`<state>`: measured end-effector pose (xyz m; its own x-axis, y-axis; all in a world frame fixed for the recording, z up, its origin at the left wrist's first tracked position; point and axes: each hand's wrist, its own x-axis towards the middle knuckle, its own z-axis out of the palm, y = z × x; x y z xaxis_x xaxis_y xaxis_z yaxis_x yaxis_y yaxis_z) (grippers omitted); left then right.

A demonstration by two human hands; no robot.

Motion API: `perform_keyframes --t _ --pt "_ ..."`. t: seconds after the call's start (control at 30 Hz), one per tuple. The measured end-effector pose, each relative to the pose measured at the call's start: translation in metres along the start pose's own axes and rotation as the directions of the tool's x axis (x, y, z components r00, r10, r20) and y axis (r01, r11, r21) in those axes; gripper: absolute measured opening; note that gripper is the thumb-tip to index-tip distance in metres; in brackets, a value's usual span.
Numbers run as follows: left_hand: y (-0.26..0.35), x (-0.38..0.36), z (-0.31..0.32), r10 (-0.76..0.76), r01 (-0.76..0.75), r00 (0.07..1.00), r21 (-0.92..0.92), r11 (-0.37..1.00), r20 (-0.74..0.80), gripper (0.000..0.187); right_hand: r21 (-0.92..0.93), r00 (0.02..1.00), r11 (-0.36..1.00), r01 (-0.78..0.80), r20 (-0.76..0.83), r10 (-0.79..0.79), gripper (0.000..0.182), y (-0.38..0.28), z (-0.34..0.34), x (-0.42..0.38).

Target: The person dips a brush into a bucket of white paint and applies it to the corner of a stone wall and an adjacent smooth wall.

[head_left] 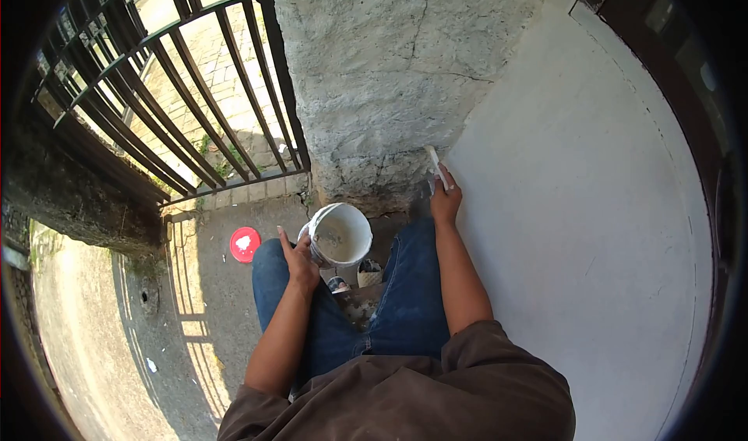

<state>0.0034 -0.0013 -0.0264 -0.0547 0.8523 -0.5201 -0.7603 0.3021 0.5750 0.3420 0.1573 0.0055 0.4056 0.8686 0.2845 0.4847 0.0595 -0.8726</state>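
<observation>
A white bucket (360,236) stands tilted between the person's knees, with grey residue inside. My left hand (300,260) is at its left side, fingers against the rim and wall, the index finger stretched out. My right hand (446,199) is closed on the handle of a brush (433,159), whose pale tip is against the rough white wall (374,114) low down, near the corner. A smooth pale wall (576,199) rises just to the right of that hand.
A dark metal gate (210,98) stands at the upper left. On the concrete floor (202,285) lies a red lid (245,245) with a white patch. A dark frame (654,67) edges the smooth wall at the right.
</observation>
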Motion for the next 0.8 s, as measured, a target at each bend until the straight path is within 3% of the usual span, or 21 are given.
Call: perform_keyframes --t 0.03,0.27,0.33,0.47,0.53,0.57,0.63,0.77,0.8 --pt "-0.001 0.001 0.000 0.009 -0.008 1.000 0.020 1.000 -0.016 0.112 0.068 1.000 0.998 -0.014 0.017 0.013 0.038 -0.010 -0.005 -0.001" --pt "0.001 -0.003 0.007 0.005 -0.005 1.000 0.031 1.000 -0.017 0.110 0.093 0.994 0.990 0.111 -0.012 -0.110 0.039 -0.006 -0.001 -0.004" --pt "0.002 -0.005 0.009 0.005 -0.006 1.000 0.082 0.997 0.009 0.124 0.049 0.998 0.998 0.039 0.047 -0.042 0.039 -0.010 -0.003 -0.005" --pt "-0.002 0.004 0.000 0.013 -0.014 1.000 0.079 0.997 0.016 0.125 0.080 0.998 0.996 0.038 0.041 -0.042 0.039 0.000 0.003 -0.003" --pt "-0.006 0.009 -0.005 0.014 -0.014 1.000 0.089 0.996 0.003 0.125 -0.027 0.972 0.996 -0.087 0.216 0.091 0.038 0.023 0.011 0.003" --pt "-0.005 0.005 -0.001 0.014 -0.014 1.000 0.090 0.996 0.005 0.125 -0.026 0.973 0.996 -0.086 0.214 0.090 0.038 0.020 0.011 0.003" --pt "0.003 -0.007 0.012 -0.027 0.027 0.999 -0.024 0.999 -0.040 0.100 -0.002 0.968 0.996 -0.087 0.236 0.085 0.036 0.005 0.013 0.003" --pt "0.000 0.000 0.004 -0.033 0.032 0.999 -0.068 0.997 -0.017 0.096 0.075 0.958 0.989 -0.125 0.267 0.101 0.036 0.006 0.010 0.007" --pt "-0.002 0.001 0.004 -0.007 0.007 1.000 -0.022 1.000 -0.026 0.098 0.180 0.972 0.973 -0.148 0.206 0.110 0.037 0.010 0.009 0.008"
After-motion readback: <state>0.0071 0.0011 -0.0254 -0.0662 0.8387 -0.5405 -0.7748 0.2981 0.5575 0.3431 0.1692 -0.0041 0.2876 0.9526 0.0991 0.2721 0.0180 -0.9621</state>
